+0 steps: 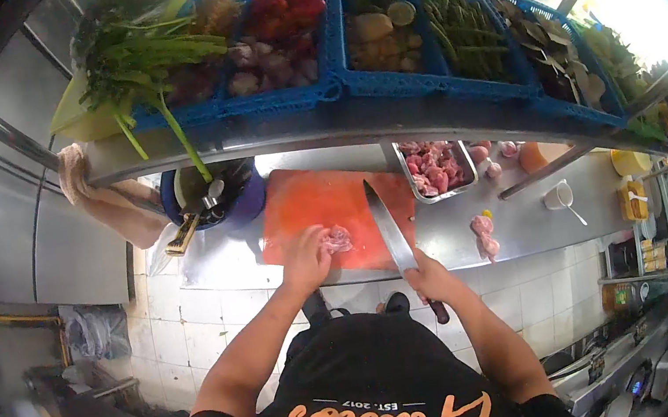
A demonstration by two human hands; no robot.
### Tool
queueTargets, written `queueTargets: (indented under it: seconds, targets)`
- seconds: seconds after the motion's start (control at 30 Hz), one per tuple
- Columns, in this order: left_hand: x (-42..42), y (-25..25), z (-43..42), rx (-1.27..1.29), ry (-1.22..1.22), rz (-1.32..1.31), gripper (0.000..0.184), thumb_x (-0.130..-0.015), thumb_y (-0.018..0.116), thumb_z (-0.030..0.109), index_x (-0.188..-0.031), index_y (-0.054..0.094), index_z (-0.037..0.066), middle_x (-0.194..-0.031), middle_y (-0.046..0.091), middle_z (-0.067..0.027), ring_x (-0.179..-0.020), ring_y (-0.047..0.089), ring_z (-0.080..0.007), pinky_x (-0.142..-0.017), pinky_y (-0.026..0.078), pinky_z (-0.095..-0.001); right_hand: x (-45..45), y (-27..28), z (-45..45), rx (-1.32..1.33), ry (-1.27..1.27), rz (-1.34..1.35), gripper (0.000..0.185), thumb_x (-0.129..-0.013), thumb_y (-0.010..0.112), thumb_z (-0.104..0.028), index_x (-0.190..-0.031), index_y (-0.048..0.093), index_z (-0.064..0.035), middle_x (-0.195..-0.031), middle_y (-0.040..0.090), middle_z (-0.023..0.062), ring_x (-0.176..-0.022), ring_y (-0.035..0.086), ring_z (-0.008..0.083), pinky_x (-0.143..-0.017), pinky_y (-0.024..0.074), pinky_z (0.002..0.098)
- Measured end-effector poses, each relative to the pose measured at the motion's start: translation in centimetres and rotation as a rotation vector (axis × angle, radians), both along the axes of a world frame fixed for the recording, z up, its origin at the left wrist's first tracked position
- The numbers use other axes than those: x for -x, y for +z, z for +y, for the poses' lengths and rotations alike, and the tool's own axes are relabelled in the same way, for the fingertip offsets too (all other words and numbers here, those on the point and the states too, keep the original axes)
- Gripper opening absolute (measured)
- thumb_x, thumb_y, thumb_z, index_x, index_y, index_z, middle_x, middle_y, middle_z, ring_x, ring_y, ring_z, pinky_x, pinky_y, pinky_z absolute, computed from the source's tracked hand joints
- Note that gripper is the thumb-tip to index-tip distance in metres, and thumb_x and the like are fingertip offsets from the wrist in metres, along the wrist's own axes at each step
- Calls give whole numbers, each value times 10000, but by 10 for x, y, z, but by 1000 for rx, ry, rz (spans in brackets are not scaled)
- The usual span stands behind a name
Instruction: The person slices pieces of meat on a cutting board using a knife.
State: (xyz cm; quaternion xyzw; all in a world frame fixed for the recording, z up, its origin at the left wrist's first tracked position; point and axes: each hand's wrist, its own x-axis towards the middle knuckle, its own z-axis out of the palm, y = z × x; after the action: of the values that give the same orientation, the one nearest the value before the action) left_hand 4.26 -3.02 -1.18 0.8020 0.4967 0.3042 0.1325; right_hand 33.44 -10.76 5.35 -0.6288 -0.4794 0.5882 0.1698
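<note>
On the orange cutting board (297, 201) lies a piece of raw meat (339, 240), pale pink. My left hand (306, 260) is on its left side, fingers bent and gripping it against the board. A large kitchen knife (391, 230) is held by its dark handle in my right hand (428, 276), fingers wrapped around. Its blade points away from me over the right part of the board, apart from the meat. Just beyond the board's right edge stands a metal tray (449, 191) of raw meat pieces.
More raw meat (485, 237) lies on the steel counter (445, 229), with a white cup (558, 195) farther right. A blue bucket (249, 206) with utensils stands left of the board. Overhead, a steel shelf (293, 131) carries blue baskets (396, 81) of vegetables; green stalks (180, 137) hang down.
</note>
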Motion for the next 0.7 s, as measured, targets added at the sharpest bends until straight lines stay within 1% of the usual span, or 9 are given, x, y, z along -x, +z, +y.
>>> queueTargets:
  seconds: [0.07,0.13,0.17,0.27,0.37,0.47,0.57,0.67,0.7]
  targets:
    - [-5,-8,6,-2,-137,118,346,-864,614,115,-1192,659,13,-1313,630,-168,-1253,569,-343,-1102,440,-445,1,-5,-5,24,23,-91,463,-957,536,-173,-1366,412,4,-684,629,192,-538,651,293,-491,525,454]
    - [-9,-26,13,-27,-250,267,353,-890,593,127,-1220,668,27,-1374,608,-173,-1296,553,-335,-1130,425,-443,2,-27,-14,-176,116,-275,416,-946,562,-168,-1305,433,-1,-715,655,211,-585,678,315,-515,534,462]
    - [-9,-30,15,-40,-249,222,333,-883,609,137,-1191,675,30,-1324,626,-166,-1253,572,-337,-1103,441,-442,1,-37,-17,-276,162,-369,394,-941,576,-165,-1274,443,-3,-730,668,221,-608,691,326,-526,538,466]
    - [-16,-25,20,-24,-226,67,270,-862,651,163,-1100,687,40,-1166,660,-145,-1116,615,-342,-1009,483,-443,21,7,-20,-308,329,-655,409,-944,583,-202,-1271,438,-5,-861,694,302,-769,710,434,-657,551,551]
    - [-14,-8,16,37,-182,-44,208,-840,682,173,-1007,672,49,-1008,642,-130,-978,618,-346,-898,501,-451,34,32,-18,-218,491,-671,454,-955,543,-228,-1320,414,8,-881,696,304,-823,701,463,-739,544,580]
    - [-15,-17,19,-8,-217,-42,171,-828,696,172,-949,654,58,-926,620,-126,-908,603,-344,-833,498,-456,55,66,-10,-271,495,-666,421,-916,496,-107,-1289,451,83,-900,715,275,-810,709,463,-739,552,571]
    - [-16,-20,25,25,-235,-48,160,-829,698,178,-941,656,72,-923,633,-115,-906,604,-332,-828,500,-447,65,-21,6,-631,445,-638,300,-945,447,-93,-1204,517,42,-927,726,263,-807,720,457,-719,552,577]
    - [-18,-15,22,-4,-225,-33,161,-816,706,187,-932,663,83,-907,640,-101,-897,606,-320,-827,502,-441,92,-38,47,-394,481,-677,275,-927,489,-105,-1133,526,73,-850,709,262,-813,715,447,-711,553,566]
    - [-18,-16,23,-13,-212,-22,160,-811,710,187,-927,665,86,-901,642,-97,-895,607,-317,-826,503,-440,91,-37,48,-405,474,-665,268,-928,488,-105,-1133,527,64,-848,709,259,-809,713,450,-708,552,569]
